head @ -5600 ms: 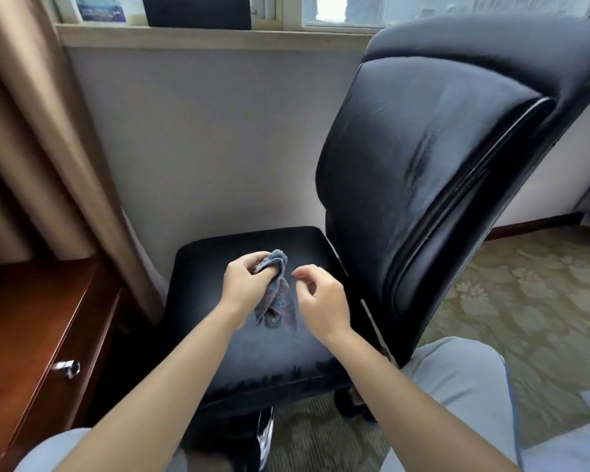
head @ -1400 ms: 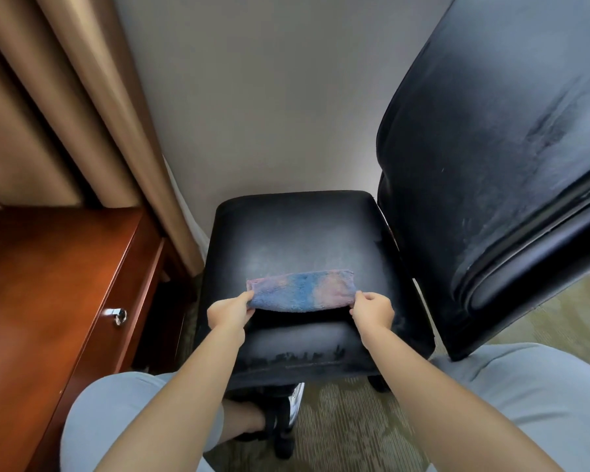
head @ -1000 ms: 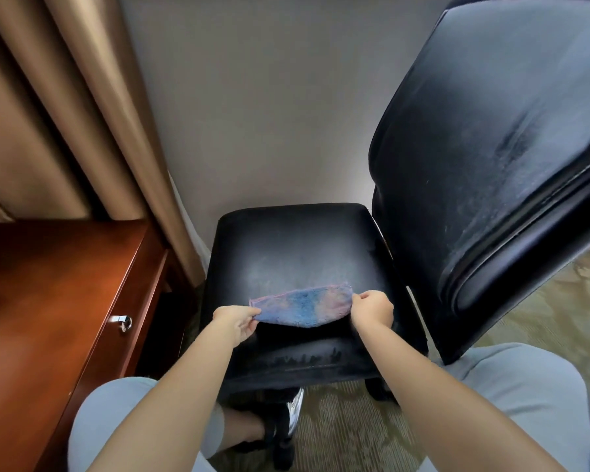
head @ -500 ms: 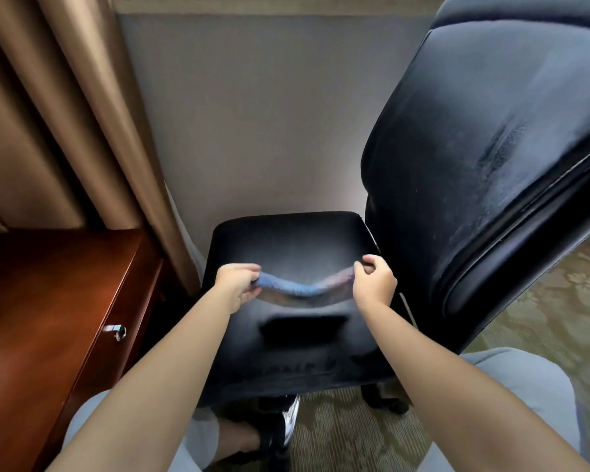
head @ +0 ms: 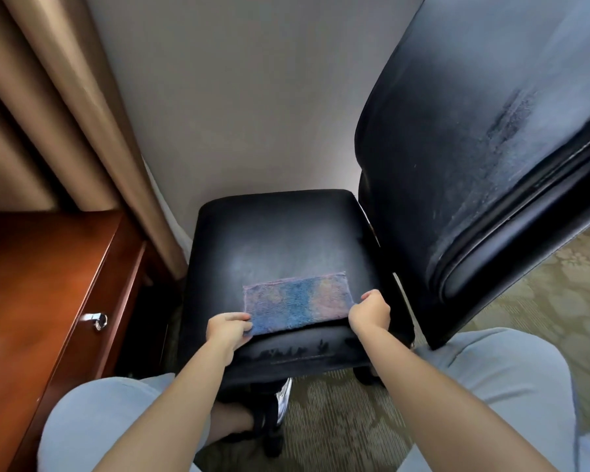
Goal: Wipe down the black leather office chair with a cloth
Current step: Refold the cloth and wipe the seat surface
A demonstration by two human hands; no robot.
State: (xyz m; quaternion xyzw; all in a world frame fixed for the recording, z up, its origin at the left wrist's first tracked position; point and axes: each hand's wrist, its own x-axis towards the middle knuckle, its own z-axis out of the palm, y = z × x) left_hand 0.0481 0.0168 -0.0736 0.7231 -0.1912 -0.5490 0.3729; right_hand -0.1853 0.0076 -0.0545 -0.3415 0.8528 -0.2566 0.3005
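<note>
Two hands hold a folded cloth (head: 295, 304) flat on the seat (head: 273, 233) of the black chair. The cloth is blue with pink patches and lies near the front edge of the seat, at about 6 o'clock on it. The left hand (head: 227, 330) pinches the cloth's near left corner, at 7 o'clock. The right hand (head: 370, 313) curls round the cloth's right end, at 3 o'clock. The tall chair back (head: 474, 148) stands at 3 o'clock from the seat and looks dusty and scuffed. A brown wooden desk (head: 31, 284) with a shiny drawer knob (head: 97, 320) sits at 9 o'clock. A tan curtain (head: 65, 97) hangs at 10 o'clock.
</note>
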